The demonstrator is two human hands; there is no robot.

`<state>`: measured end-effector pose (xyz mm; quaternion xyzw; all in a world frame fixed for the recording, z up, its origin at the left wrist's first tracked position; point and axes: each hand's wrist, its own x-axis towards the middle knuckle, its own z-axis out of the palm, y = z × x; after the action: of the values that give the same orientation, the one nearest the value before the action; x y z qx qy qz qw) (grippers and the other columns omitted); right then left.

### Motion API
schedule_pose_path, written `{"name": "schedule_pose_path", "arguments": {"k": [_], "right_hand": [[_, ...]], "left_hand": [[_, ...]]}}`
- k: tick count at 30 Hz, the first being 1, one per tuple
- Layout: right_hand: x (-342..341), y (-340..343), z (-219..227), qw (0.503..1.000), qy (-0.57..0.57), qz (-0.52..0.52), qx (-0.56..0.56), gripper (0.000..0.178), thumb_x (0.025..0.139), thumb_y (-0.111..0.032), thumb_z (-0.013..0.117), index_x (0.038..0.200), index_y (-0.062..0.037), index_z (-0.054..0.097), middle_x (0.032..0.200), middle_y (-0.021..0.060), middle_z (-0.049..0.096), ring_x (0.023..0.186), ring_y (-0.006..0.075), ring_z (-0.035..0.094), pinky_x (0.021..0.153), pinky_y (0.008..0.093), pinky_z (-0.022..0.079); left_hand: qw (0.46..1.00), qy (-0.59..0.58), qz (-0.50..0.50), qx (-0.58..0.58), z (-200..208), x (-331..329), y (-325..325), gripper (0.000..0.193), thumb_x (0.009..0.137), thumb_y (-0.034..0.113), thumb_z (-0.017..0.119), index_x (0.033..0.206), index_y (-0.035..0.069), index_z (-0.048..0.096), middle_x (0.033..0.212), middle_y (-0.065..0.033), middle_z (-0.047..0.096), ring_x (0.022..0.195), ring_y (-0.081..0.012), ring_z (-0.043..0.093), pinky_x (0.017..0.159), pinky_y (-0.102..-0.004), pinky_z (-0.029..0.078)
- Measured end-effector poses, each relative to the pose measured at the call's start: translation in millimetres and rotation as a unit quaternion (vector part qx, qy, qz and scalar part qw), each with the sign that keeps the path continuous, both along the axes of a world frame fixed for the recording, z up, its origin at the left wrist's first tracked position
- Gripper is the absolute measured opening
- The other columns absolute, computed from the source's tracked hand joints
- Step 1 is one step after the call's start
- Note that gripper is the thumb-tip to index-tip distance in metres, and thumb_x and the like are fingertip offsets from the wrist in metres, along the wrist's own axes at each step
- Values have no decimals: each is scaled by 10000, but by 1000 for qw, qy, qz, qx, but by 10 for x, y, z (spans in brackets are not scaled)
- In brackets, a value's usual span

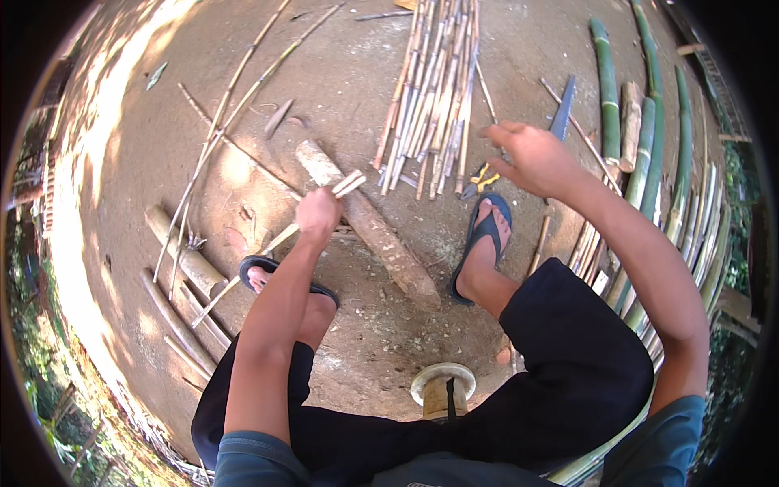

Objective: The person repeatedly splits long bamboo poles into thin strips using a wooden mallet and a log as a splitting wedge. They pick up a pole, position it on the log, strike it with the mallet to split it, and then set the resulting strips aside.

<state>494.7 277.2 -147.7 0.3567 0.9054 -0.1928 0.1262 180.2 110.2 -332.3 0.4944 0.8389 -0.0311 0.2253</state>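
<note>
My left hand (318, 217) is closed round a pale bamboo stick (281, 238). Its upper end looks split in two, and its long part slants down left past my left foot. The grip lies over a thick wooden log (381, 239) on the dirt between my feet. My right hand (531, 158) is held out to the right, fingers apart, with nothing seen in it. Near that hand in the view are yellow-and-black pliers (480, 179) and a saw with a blue-grey blade (562, 109).
A bundle of thin canes (434, 89) lies ahead. Thick green bamboo poles (606, 93) line the right side. Long thin sticks (231, 105) cross at the left, above cut bamboo pieces (191, 256). A curved dark blade-like piece (278, 118) lies beyond the log.
</note>
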Motion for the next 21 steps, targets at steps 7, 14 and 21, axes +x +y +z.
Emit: {"name": "schedule_pose_path", "arguments": {"k": [7,14,21], "right_hand": [[-1251,-878,-667,963,8,234,135,545,902,-147,502,1425,-26,407,1259,136,524,1221,275,495,1045,431,400],[-1683,-950,-1050,937,43,236,253,483,866,-144,501,1320,20,490,1078,119,518,1079,277,508,1025,407,391],[-1389,-253,-642,898,107,298,305,279,855,-133,511,1090,-1,581,1004,106,511,1005,271,530,912,368,464]], "left_hand": [[995,-74,-31,51,267,174,86,269,850,283,624,968,58,713,888,-222,706,848,-373,697,787,-477,554],[986,-78,-21,144,395,127,19,265,830,266,599,865,19,688,774,-219,690,737,-381,695,679,-472,565],[953,-197,-119,197,956,139,370,540,814,487,642,1028,-7,607,989,-257,674,900,-379,676,799,-475,539]]}}
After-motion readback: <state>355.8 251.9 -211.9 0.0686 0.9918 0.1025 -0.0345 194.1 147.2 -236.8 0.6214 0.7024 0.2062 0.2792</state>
